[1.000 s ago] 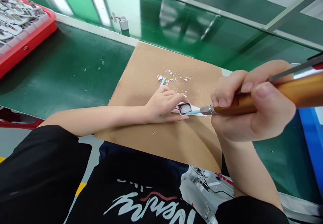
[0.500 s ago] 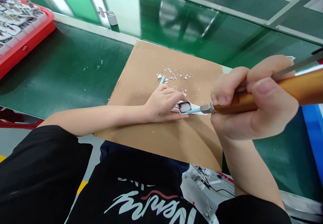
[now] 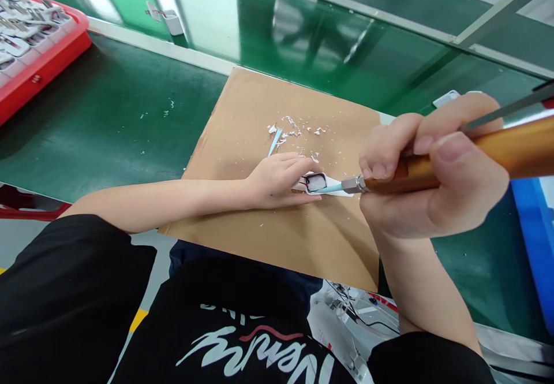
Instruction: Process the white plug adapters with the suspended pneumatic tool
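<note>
My left hand [image 3: 277,183] is closed round a small white plastic housing [image 3: 339,193], thumb on one side and fingers on the other. A white block with a black border [image 3: 315,182] sits in the housing, with thin dark and red wires beside it. In my right hand [image 3: 437,170] is an orange-handled tool [image 3: 511,156] with a metal collar and a pale blue blade-like tip. That tip touches the housing along the block's near edge. A thin grey metal bar [image 3: 502,110] also passes between my right fingers; its kind is unclear.
Under my hands lies a brown cardboard sheet [image 3: 242,239] on a green table [image 3: 130,107]. White shavings [image 3: 296,130] and a pale blue strip [image 3: 275,141] lie beyond my left hand. A red tray [image 3: 43,78] of white parts stands left, a blue container [image 3: 530,239] right.
Both hands keep their grip, and the blue tip stays at the block's near edge. The view has shifted slightly; more of the pale blue strip shows past my left hand.
</note>
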### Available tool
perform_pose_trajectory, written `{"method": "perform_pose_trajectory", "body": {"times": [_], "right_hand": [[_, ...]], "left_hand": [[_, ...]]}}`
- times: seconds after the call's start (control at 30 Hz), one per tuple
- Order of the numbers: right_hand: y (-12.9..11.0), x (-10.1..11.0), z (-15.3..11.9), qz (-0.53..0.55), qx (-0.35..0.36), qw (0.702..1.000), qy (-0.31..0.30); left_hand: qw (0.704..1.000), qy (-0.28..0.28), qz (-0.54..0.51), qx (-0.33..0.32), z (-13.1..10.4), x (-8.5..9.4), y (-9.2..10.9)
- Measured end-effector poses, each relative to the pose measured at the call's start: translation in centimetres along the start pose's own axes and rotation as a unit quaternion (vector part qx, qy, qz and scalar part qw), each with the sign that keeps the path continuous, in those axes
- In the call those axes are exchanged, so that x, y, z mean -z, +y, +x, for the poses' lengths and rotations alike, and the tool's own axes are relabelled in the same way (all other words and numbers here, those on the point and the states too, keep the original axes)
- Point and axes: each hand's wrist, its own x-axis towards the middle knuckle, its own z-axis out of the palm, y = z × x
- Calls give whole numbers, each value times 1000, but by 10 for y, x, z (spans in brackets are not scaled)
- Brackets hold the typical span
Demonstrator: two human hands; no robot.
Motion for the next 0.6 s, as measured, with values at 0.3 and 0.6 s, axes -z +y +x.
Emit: {"method": "perform_pose_trajectory", "body": {"times": [0.3, 0.6], "right_hand": [[1, 1, 0, 29, 0, 1000, -6], [4, 2, 0, 14, 13, 1000, 4]], "left_hand": [[997, -30, -68, 2, -3, -1, 1], [995, -34, -89, 15, 1, 3, 4]]}}
